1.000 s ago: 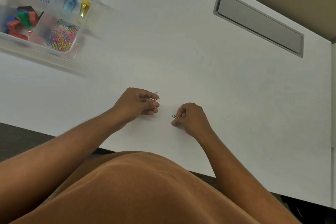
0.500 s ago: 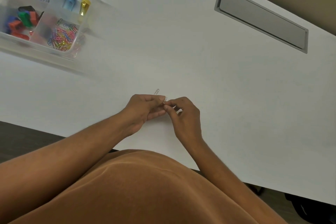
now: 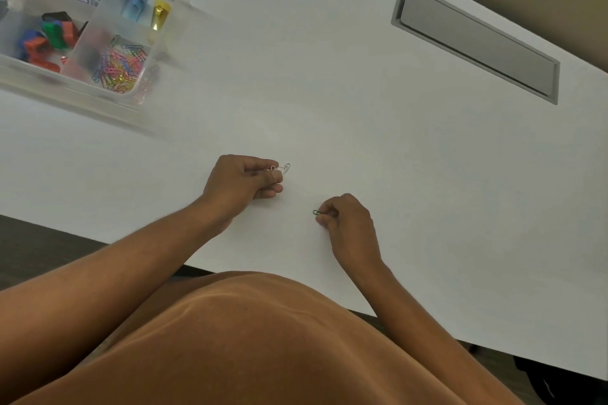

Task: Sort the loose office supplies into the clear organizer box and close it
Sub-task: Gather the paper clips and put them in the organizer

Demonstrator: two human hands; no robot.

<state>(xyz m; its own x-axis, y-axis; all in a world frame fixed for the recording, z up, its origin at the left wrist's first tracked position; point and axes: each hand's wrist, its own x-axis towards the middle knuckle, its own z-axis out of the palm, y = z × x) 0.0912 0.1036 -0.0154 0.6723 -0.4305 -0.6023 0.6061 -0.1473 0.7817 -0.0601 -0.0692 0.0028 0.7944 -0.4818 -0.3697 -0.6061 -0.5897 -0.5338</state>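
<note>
Where the white counter [image 3: 362, 92] fills the head view, a grey recessed hatch [image 3: 477, 39] is set into it at the far right, with a tan wall beyond and dark floor along the near edge. The box [image 3: 39, 76] stands open at the far left corner, well apart from both hands; its nearest compartment holds mixed-colour clips [image 3: 120, 64], others hold binder clips and two small blue and gold pieces. The left hand [image 3: 245, 181] pinches silver clips [image 3: 283, 169] in its fingers. The right hand [image 3: 350, 220] pinches a green clip [image 3: 316, 212] just over the counter.
</note>
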